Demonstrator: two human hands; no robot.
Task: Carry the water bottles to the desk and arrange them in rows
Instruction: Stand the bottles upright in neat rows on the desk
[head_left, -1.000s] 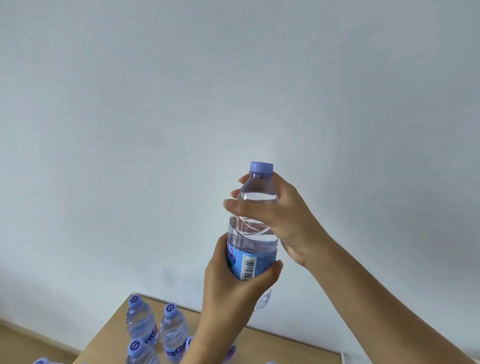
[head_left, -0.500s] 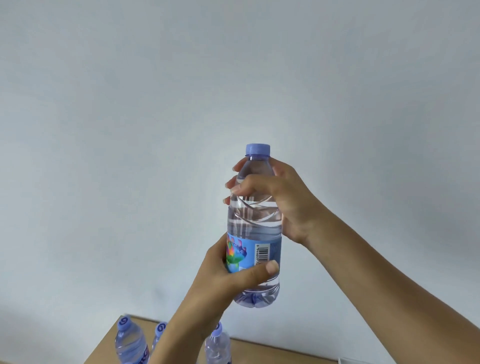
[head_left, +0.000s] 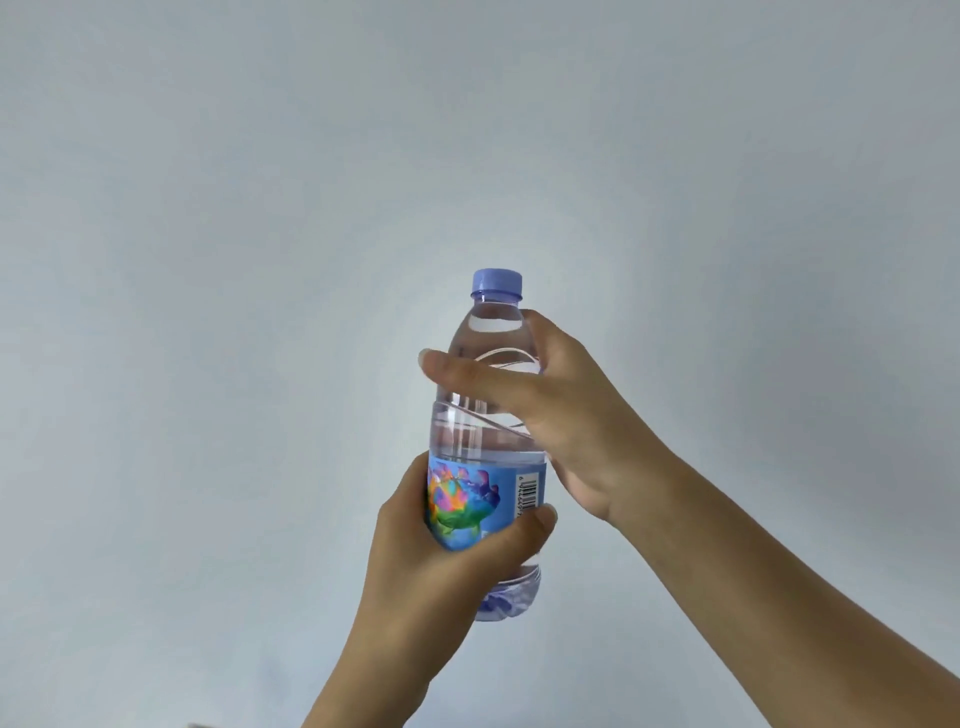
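- In mid-air before the plain pale grey wall (head_left: 260, 208), well above anything that could carry it: one clear plastic water bottle with a lilac screw cap and a blue label printed with a multicoloured figure (head_left: 485, 447), upright.
- Left hand (head_left: 441, 561): fingers and thumb wrapped round the lower body over the label, thumb tip lying across the front just under the barcode.
- Right hand (head_left: 566, 415): curled round the upper body and shoulder, index finger crossing the front below the neck. Both hands closed on the same bottle.
- Table: not usable as a reference. Only a thin tan sliver (head_left: 205, 725) at the bottom edge of the view; can't tell what it is.
- Step in hand, as I read it: bottle in transit, not yet set down.
- To do it well: keep it vertical and lower it base first. Drop one hand off only once the other grip is secure. Look down first, since the landing spot is out of view.
- Risk: thin ribbed wall will flex if squeezed. Grip is best on the label band or shoulder.
- Contents: clear water, filled nearly to the neck, a small air gap under the cap. Cap is on. Whether it is sealed I can't tell.
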